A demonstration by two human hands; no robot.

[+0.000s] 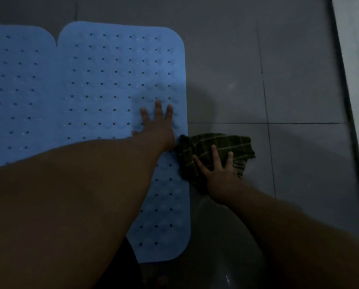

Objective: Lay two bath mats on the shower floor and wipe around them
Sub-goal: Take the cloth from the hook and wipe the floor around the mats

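2 blue perforated bath mats (pixel 103 80) side by side on grey tiled floor (pixel 299 80). Left hand (pixel 156 128) flat, fingers spread, grasping nothing, on right mat. Right hand (pixel 218 176) pressing striped green cloth (pixel 212 147) onto floor beside mat edge.

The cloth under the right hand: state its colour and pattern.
Dark green cloth with thin pale stripes, seen in the head view.

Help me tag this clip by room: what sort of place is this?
Most likely a bathroom or shower floor. Two blue perforated bath mats lie side by side on grey floor tiles, and the right hand presses a dark striped cloth onto the tile beside them.
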